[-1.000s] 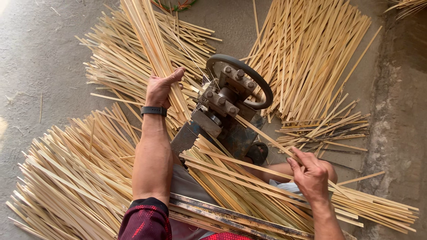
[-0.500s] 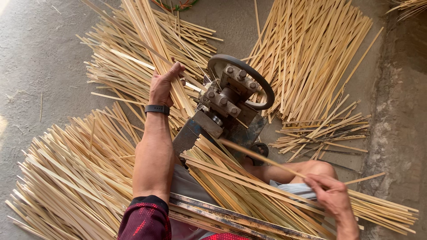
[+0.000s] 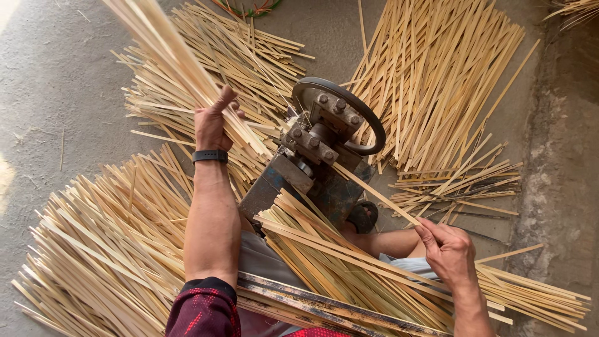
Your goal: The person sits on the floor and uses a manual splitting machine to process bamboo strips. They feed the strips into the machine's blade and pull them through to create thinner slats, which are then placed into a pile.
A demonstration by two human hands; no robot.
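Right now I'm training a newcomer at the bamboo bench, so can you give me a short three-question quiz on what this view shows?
1. True or false: the left hand grips a bundle of bamboo strips raised above the floor.
2. What does the right hand pinch? A) a hammer B) a single strip running to the machine C) a rope
3. What dark round part sits on top of the machine?

Key:
1. True.
2. B.
3. A handwheel, above the bolted metal block.
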